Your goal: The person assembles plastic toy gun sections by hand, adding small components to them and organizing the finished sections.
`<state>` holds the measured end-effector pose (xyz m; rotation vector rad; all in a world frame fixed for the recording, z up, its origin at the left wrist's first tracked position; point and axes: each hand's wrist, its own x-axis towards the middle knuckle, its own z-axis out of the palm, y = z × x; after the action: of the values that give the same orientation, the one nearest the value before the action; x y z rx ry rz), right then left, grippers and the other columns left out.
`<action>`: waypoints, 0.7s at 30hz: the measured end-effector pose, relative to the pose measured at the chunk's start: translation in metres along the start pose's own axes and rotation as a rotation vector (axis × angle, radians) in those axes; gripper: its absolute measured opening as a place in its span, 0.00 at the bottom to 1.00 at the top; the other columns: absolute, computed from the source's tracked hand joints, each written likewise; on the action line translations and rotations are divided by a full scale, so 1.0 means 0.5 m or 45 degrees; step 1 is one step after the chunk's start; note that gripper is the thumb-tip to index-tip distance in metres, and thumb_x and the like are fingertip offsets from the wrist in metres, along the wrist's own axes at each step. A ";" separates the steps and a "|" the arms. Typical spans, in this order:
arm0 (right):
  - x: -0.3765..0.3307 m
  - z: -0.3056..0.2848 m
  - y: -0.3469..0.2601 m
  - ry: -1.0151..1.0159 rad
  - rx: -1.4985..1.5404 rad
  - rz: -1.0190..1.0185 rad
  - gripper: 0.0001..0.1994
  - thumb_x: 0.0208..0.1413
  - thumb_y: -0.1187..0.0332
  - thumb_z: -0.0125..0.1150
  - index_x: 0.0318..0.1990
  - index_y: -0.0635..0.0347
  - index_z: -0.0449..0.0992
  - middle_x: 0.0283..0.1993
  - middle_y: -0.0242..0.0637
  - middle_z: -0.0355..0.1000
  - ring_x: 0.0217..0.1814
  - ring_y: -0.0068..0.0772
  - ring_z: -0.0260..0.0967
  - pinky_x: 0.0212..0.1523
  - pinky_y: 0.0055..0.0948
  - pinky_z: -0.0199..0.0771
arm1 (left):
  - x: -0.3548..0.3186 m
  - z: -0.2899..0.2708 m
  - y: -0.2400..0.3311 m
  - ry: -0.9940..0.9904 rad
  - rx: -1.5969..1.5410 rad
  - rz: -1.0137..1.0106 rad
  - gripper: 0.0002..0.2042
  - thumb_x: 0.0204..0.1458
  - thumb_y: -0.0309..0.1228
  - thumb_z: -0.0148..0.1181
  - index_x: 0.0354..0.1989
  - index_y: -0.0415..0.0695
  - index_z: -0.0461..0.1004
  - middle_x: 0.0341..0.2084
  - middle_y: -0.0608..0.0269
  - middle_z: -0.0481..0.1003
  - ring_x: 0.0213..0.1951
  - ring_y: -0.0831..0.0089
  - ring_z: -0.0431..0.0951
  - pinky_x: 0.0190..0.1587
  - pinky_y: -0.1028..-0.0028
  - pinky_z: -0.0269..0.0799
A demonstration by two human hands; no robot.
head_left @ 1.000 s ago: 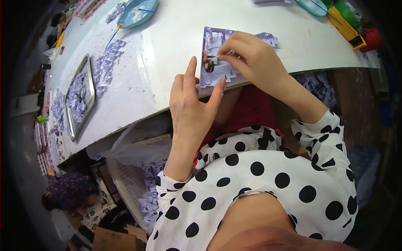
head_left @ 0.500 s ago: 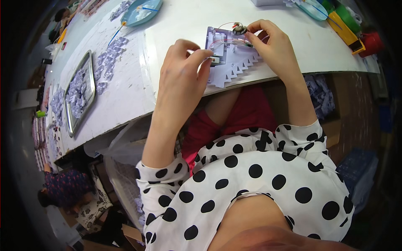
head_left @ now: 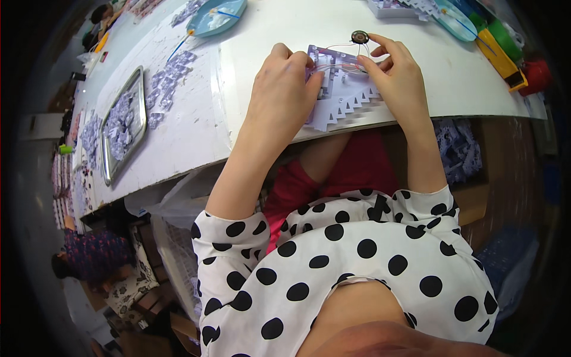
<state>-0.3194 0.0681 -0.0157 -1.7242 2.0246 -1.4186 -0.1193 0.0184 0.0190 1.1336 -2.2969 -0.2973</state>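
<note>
Pale plastic case, saw-toothed edge, flat by the desk's near edge. Hands apart: I see left hand curled at case's left side, right hand half open by thin wires; grips unclear. Round black disc, over case a second ago, now past its far side.

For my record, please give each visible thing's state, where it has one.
Purple toothed plastic housing: open.
Round black disc: wired, outside housing.
Silver rectangular metal tray: holding purple pieces.
Left blue oval dish: holding white material.
Brown cardboard box: open, holding purple pieces.
Left hand: touching housing.
Right hand: beside the disc.
</note>
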 end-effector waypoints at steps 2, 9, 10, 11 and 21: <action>0.001 0.003 0.008 0.003 -0.005 -0.012 0.23 0.58 0.65 0.69 0.59 0.62 0.76 0.44 0.36 0.75 0.31 0.22 0.71 0.35 0.25 0.75 | 0.007 0.001 0.000 -0.006 -0.042 -0.047 0.11 0.54 0.33 0.68 0.39 0.38 0.82 0.36 0.54 0.75 0.34 0.63 0.78 0.40 0.65 0.75; 0.000 0.011 0.012 0.030 -0.004 -0.073 0.21 0.59 0.67 0.68 0.60 0.57 0.77 0.45 0.35 0.75 0.31 0.22 0.71 0.35 0.24 0.74 | 0.012 0.019 -0.018 0.126 -0.406 -0.117 0.10 0.55 0.32 0.67 0.37 0.36 0.82 0.35 0.58 0.77 0.37 0.71 0.79 0.45 0.71 0.74; 0.000 0.008 0.008 0.033 -0.006 -0.070 0.21 0.59 0.67 0.68 0.60 0.57 0.77 0.45 0.35 0.75 0.31 0.22 0.71 0.35 0.24 0.74 | 0.015 0.018 -0.018 0.123 -0.408 -0.113 0.10 0.55 0.32 0.67 0.37 0.36 0.82 0.35 0.58 0.77 0.37 0.71 0.79 0.45 0.71 0.74; -0.001 0.002 -0.003 0.090 0.012 -0.110 0.21 0.57 0.68 0.68 0.58 0.57 0.78 0.45 0.36 0.75 0.34 0.28 0.74 0.38 0.28 0.76 | 0.018 0.013 -0.018 0.063 -0.606 -0.202 0.10 0.56 0.32 0.67 0.38 0.36 0.82 0.35 0.60 0.79 0.38 0.73 0.79 0.46 0.73 0.74; 0.019 0.016 -0.069 -0.081 -0.019 -0.742 0.16 0.54 0.72 0.67 0.51 0.52 0.82 0.38 0.33 0.79 0.45 0.37 0.73 0.45 0.34 0.77 | 0.016 -0.010 -0.018 -0.028 -0.922 -0.013 0.11 0.61 0.29 0.65 0.46 0.35 0.77 0.37 0.60 0.82 0.43 0.78 0.79 0.48 0.77 0.74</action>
<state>-0.2933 0.0589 0.0085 -2.4595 1.5635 -1.4514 -0.1143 0.0066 0.0224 0.7585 -1.9274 -1.0437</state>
